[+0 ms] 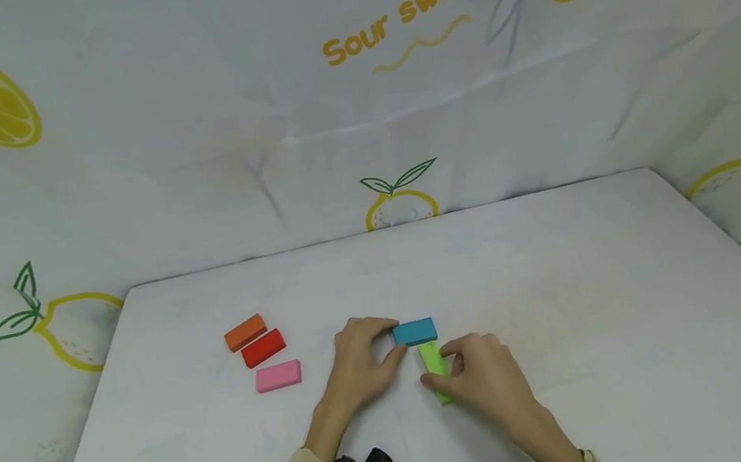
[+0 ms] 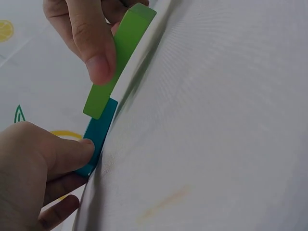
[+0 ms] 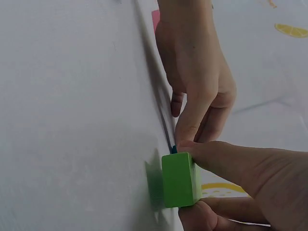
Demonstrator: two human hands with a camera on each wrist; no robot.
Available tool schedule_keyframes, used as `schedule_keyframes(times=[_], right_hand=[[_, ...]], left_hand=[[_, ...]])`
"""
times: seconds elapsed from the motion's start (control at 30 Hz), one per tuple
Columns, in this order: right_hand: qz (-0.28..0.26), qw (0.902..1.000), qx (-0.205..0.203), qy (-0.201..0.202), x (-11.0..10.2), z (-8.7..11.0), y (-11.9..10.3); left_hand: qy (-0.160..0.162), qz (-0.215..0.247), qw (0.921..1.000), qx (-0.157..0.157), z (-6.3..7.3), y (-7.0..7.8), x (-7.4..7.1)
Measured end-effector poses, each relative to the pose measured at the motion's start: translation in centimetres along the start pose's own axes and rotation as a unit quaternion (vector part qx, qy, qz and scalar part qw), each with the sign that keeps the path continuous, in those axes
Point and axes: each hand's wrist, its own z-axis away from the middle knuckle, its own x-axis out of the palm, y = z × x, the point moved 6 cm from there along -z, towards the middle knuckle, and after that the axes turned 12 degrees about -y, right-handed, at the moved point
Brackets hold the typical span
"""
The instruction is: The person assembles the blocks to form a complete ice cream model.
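Near the middle of the white table lies a blue block (image 1: 414, 332), its long side running left to right. My left hand (image 1: 361, 362) pinches its left end between thumb and fingers; the left wrist view shows the thumb on the blue block (image 2: 98, 137). My right hand (image 1: 489, 374) grips a bright green block (image 1: 434, 365) between thumb and forefinger. The green block points lengthwise toward me, its far end right at the blue block's near side. In the right wrist view, the square near end of the green block (image 3: 179, 180) faces the camera.
Left of my hands lie an orange block (image 1: 245, 333), a red block (image 1: 263, 348) and a pink block (image 1: 279, 376), the orange and red ones close together. Behind the table (image 1: 599, 269) hangs a white cloth (image 1: 183, 131) printed with lemons and lettering.
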Motion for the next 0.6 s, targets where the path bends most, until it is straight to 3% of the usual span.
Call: schedule_keyframes(times=[0.23,0.6], right_hand=[[-0.013,0.9998,-0.011,-0.009,1.2,0.3,-0.5],[-0.007,0.9998,-0.005,-0.020,1.9,0.9,-1.0]], left_hand=[[0.016,0.010,0.9998,-0.010,1.0,-0.5,0.3],[0.039,0.010,0.9992,0.008,1.5,-0.8,0.3]])
